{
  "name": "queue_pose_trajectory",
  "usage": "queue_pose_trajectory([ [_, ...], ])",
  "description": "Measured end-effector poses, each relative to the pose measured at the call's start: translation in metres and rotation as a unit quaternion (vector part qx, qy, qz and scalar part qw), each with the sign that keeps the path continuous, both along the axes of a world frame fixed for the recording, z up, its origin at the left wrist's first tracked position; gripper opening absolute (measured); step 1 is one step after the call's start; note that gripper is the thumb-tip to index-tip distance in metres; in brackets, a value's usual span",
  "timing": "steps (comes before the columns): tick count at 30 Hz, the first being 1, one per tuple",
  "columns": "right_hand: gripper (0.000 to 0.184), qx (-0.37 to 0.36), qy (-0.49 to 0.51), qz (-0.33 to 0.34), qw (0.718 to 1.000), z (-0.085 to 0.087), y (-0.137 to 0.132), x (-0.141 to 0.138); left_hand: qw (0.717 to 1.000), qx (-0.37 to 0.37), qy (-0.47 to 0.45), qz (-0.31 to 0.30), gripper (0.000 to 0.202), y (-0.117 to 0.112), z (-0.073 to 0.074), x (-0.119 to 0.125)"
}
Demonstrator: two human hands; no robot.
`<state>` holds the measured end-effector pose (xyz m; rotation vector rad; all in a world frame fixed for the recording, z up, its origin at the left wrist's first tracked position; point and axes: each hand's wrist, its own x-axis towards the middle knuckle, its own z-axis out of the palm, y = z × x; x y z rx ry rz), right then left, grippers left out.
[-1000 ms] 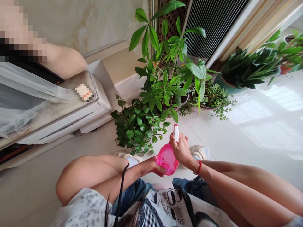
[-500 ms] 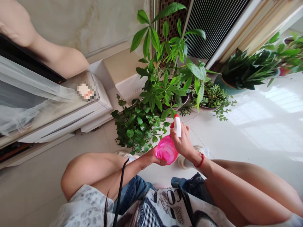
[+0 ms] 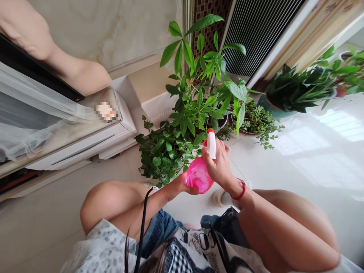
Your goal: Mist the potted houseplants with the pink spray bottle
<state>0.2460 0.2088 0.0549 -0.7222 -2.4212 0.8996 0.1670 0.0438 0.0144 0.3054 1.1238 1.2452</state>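
I crouch on a pale tiled floor with a pink spray bottle in front of my knees. My right hand is wrapped round its white trigger head. My left hand cups the round pink body from below and from the left. The nozzle points at a low pot plant with small round leaves. Behind that stands a taller plant with long leaves.
More pot plants line the wall at the right, beside a dark slatted grille. A white low cabinet with sheer cloth over it stands at the left. Another person's bare arm rests on it.
Both hands have lifted the spray bottle up and forward, closer to the plants. The view has shifted slightly with it.
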Motion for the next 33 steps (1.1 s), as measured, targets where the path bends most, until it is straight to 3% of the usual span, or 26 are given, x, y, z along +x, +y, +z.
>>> queue_pose_trajectory([
  [10, 0.034, 0.027, -0.042, 0.035, 0.998, 0.005, 0.003, -0.028, 0.999, -0.020, -0.033, 0.035, 0.080, 0.000, 0.011, 0.000],
  [22, 0.032, 0.036, -0.133, 0.139, 0.981, 0.002, -0.001, -0.041, 0.987, -0.075, -0.123, 0.067, 0.071, -0.010, -0.012, 0.020],
  [28, 0.029, 0.011, -0.119, 0.179, 0.977, -0.006, -0.008, -0.040, 0.985, -0.097, -0.113, 0.092, 0.070, -0.012, -0.014, 0.026],
  [33, 0.029, 0.037, -0.084, 0.193, 0.977, -0.002, -0.010, -0.043, 0.990, -0.080, -0.080, 0.087, 0.077, -0.010, -0.010, 0.023],
])
